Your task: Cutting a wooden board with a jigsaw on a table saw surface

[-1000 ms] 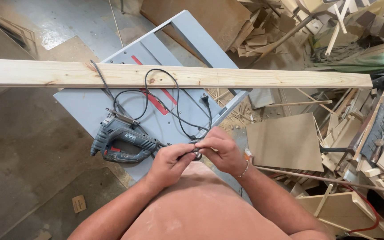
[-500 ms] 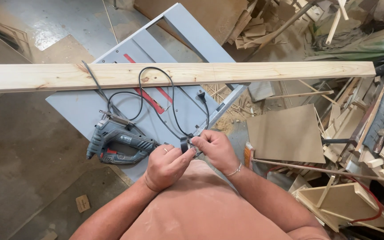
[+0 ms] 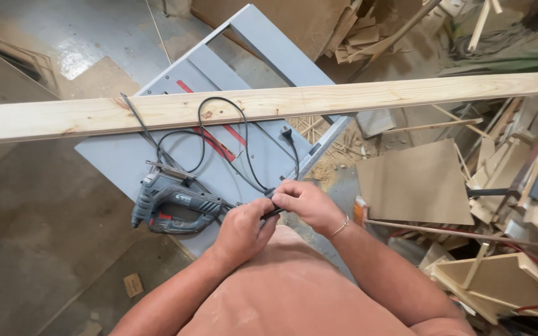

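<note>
Here my left hand (image 3: 242, 229) and right hand (image 3: 303, 202) both pinch the black cord (image 3: 244, 146) just right of the jigsaw (image 3: 172, 202), which lies on the grey surface (image 3: 113, 155) below the long plank (image 3: 269, 102).

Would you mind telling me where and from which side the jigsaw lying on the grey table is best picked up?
Grip the jigsaw by its looped top handle, probably coming from above on the person's left. It lies on its side on the grey table, so the handle opening is exposed there, while its cord runs off to the right, into the left hand and right hand.
</note>
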